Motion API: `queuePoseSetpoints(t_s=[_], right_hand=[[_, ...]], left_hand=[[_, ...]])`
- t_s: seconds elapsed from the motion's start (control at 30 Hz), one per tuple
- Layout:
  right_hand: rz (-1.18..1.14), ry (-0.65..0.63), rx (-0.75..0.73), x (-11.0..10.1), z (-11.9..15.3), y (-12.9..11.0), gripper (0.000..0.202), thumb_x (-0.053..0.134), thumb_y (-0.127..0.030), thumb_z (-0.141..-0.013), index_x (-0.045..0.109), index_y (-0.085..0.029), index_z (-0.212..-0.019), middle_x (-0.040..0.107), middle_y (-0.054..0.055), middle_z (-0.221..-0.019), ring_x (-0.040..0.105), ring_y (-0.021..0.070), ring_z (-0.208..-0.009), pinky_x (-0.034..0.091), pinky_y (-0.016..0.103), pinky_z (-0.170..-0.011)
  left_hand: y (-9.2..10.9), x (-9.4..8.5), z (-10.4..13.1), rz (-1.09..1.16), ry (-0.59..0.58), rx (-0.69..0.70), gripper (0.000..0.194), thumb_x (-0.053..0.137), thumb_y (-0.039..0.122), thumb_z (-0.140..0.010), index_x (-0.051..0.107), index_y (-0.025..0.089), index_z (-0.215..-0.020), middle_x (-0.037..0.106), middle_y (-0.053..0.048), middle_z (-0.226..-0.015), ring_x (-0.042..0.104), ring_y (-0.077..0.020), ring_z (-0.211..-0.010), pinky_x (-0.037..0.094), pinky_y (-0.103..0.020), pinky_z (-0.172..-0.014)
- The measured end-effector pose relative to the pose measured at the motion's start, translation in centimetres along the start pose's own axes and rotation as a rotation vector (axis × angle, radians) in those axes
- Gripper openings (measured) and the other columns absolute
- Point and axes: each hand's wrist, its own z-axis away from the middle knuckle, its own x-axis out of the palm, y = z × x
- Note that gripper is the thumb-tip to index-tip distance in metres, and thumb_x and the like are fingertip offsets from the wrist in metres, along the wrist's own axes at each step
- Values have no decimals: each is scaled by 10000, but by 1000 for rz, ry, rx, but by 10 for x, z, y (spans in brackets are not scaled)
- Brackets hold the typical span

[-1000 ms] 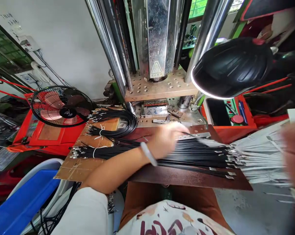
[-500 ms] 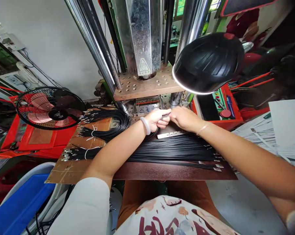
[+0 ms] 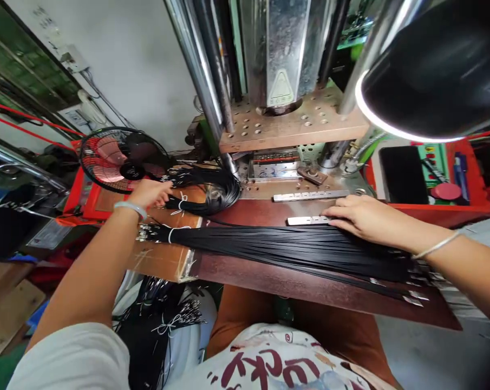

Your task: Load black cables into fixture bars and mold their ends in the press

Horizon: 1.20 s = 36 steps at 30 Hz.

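My left hand [image 3: 152, 194] reaches to the far left, fingers curled at the metal-tipped ends of a coiled bundle of black cables [image 3: 224, 189]. Whether it pinches a cable there is hidden. My right hand [image 3: 360, 218] has its thumb and fingers around the right end of a slotted metal strip [image 3: 305, 221], which lies behind the straight black cables [image 3: 285, 244]. A second slotted metal strip [image 3: 309, 195] lies farther back, along the press base's front edge. A small dark metal block [image 3: 312, 175] sits beside the die [image 3: 274, 169] under the press.
The press plate [image 3: 293, 130] overhangs the die. A black lamp [image 3: 435, 81] hangs at right above a red tray [image 3: 478, 197] holding a phone and pens. A fan [image 3: 125, 162] stands at left behind cardboard [image 3: 159, 260]. More tied cables [image 3: 147, 330] hang below the table's left side.
My hands, together before the die, have parted: the left to the coiled cables' ends, the right onto the metal strip. The second strip and dark block now show. The view has shifted left.
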Motion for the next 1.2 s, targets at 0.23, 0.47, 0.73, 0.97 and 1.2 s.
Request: queuePoseSetpoints(t_s=[0.23, 0.47, 0.73, 0.97, 1.2], right_hand=[[133, 86, 27, -9, -71, -45, 260, 449, -259, -916, 682, -176, -834, 652, 140, -827, 602, 325, -852, 471, 454, -772], [-615, -105, 157, -3, -170, -167, 427, 656, -248, -843, 564, -182, -1255, 696, 85, -1134, 662, 228, -1007, 503, 327, -871], [-480, -195, 74, -36, -94, -88, 220, 537, -276, -905, 681, -192, -1048, 719, 48, -1049, 660, 201, -950, 469, 295, -850], [181, -95, 622, -56, 15, -9, 307, 491, -397, -874, 673, -150, -876, 693, 144, -898, 641, 292, -840, 458, 385, -737], [-273, -207, 243, -42, 29, -4, 358, 525, -277, -751, 668, -162, -1059, 654, 115, -1079, 603, 246, -995, 450, 364, -902]], left_hand=[[-31, 50, 8, -947, -141, 728, 534, 546, 174, -674, 614, 126, -1202, 600, -129, -1225, 544, -283, -1193, 401, -381, -1073], [-1, 25, 16, -955, 142, 824, 359, 485, 296, -734, 671, 183, -1019, 672, -74, -1015, 645, -280, -935, 492, -364, -764], [-35, 40, 11, -953, -28, 807, 353, 458, 311, -714, 625, 200, -1006, 660, -70, -1038, 643, -270, -916, 482, -354, -764], [-32, 50, 36, -718, 139, 870, 466, 513, 423, -814, 568, 158, -1194, 578, -138, -1263, 547, -319, -1173, 424, -441, -996], [-61, 59, 74, -422, 443, 834, 201, 472, 317, -938, 623, 184, -923, 674, -43, -910, 643, -208, -879, 479, -307, -832]])
